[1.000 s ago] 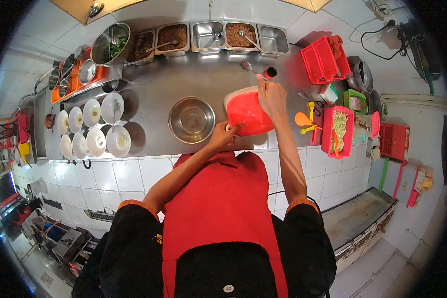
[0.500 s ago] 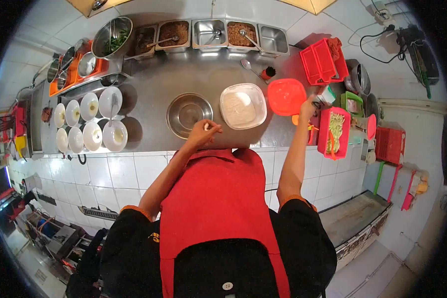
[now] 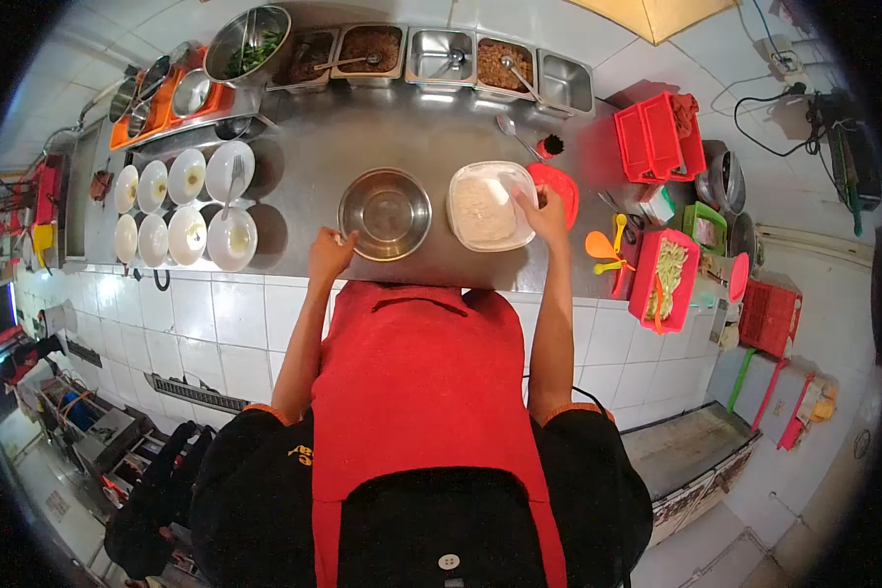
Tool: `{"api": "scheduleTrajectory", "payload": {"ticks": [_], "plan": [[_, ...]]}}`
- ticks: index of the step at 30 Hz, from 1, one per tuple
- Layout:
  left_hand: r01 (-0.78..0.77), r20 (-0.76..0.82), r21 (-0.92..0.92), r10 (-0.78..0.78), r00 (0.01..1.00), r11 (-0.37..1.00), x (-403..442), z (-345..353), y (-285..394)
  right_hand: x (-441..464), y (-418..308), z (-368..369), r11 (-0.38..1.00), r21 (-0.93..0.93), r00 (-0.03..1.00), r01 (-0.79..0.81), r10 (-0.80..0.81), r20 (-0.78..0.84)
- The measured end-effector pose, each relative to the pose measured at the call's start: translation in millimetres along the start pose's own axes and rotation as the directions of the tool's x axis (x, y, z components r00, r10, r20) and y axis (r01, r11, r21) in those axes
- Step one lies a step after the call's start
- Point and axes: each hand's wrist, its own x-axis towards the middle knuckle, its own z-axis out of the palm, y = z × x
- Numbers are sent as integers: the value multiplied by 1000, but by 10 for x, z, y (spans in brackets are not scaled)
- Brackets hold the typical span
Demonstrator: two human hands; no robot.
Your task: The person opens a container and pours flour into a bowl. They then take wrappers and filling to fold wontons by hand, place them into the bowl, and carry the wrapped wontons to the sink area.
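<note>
My left hand is closed at the lower left rim of a round metal bowl; its thumb side meets the rim. A small whitish bit shows at its fingers, too small to name. To the right of the bowl stands a squarish white tub with pale powder inside. Over the tub's right edge, my right hand is closed on the red lid, which is partly hidden by the hand and the tub.
White bowls stand in two rows on the left. Steel food pans line the back. At right are red baskets, a pink tray of pale green strips, an orange spoon, and a metal spoon near a dark-topped red cup.
My right hand has come left from the scissors area to the tub. The red lid has shifted left, uncovering colored spoons. My left hand has moved left to the bowl's outer rim.
</note>
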Motion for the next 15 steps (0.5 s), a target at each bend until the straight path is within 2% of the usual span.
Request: {"api": "scheduleTrajectory", "payload": {"ticks": [1,2,3,4,6,7,8,9,11,13,15], "plan": [[5,-6,-3,-5,1000,1000,12,-14,12,31,-54,10,1000,-23,1000,-10,9,-6],[186,171,-146,-160,972,972,11,-5,37,62,-114,30,999,-47,1000,-16,16,-7],[378,359,-255,-276,892,890,-2,9,65,77,-140,51,999,-50,1000,-5,5,8],[388,349,-265,-287,892,883,-11,39,56,62,-163,77,997,-46,998,65,-66,-7],[201,351,-314,-83,933,928,-12,68,44,37,-305,179,987,-37,988,154,-154,0],[211,338,-321,-97,936,923,-53,63,82,-28,-487,220,985,-91,986,148,-154,-62],[281,365,-478,-102,925,832,-88,82,138,-66,-671,267,980,-145,979,139,-158,-128],[340,394,-616,-96,914,710,-112,96,196,-87,-842,315,978,-146,979,150,-168,-117],[315,361,-644,-86,929,697,-135,228,219,-134,-1094,395,932,-177,899,317,-355,-256],[338,427,-686,-19,904,645,-168,174,435,-95,-1171,446,917,-216,889,335,-384,-250],[306,412,-672,-2,911,674,-246,90,782,-85,-1302,503,900,-261,876,349,-412,-249]]}}
